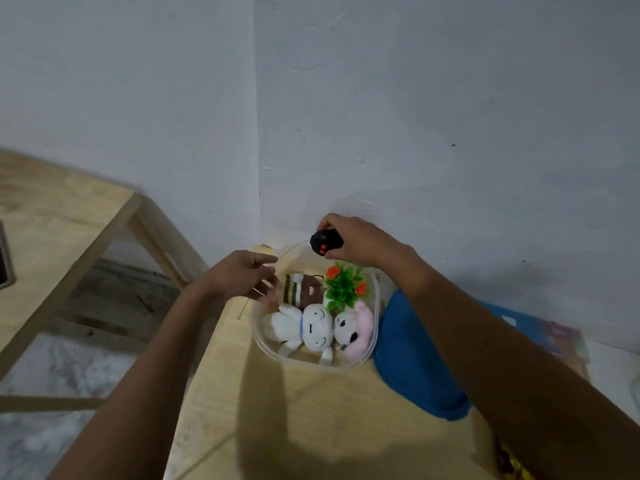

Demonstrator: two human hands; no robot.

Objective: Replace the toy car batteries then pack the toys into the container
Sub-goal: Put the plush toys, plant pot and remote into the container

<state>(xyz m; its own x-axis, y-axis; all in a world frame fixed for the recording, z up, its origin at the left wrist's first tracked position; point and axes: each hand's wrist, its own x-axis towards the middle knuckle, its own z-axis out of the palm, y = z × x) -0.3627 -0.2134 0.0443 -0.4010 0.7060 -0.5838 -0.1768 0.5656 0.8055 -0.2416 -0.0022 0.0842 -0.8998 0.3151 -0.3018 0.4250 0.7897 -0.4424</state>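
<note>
A black, red-buttoned plastic remote control [325,244] is grasped by the right grip [360,242] above the clear plastic container [304,364] on the pale wooden worktop [311,410]. Its thin wire antenna [246,304] is pinched by the left grip [239,273].

wall [415,133] close behind container [258,327] | blue object [408,358] just right | plush toys [311,327] fill it | front open
</note>
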